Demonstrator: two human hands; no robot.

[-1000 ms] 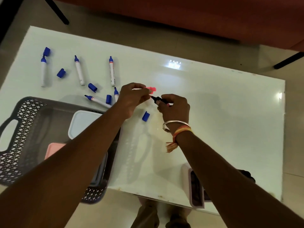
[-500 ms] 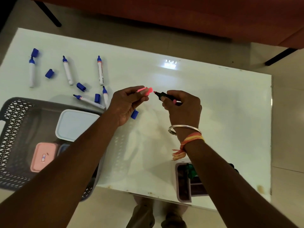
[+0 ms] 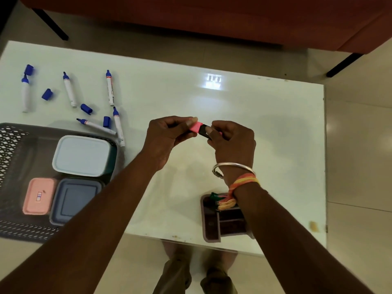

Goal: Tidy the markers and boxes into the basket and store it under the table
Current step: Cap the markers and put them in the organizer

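White glossy table seen from above, with a red-brown sofa across the far side and pale floor tiles around it. Over the middle of the table, a person's left hand and right hand meet. The left hand's thumb and fingers are curled and pinch a small bright pink marker cap. The right hand's fingers are clamped round a short black marker body. The cap touches the end of the body, and both are held above the table. The right wrist wears a silver metal bangle and an orange and yellow thread band.

At the near left stands a dark grey plastic lattice basket. Inside it lie three closed boxes: a white-lidded rectangular box at the far end, then a small pink box and a grey-blue box side by side nearer. On the far-left part of the table, just beyond the basket, five white markers with blue tips lie scattered and uncapped, with four loose blue caps among them. At the near edge, under the right forearm, sits a small mauve-rimmed open tray holding a green item, too hidden to identify
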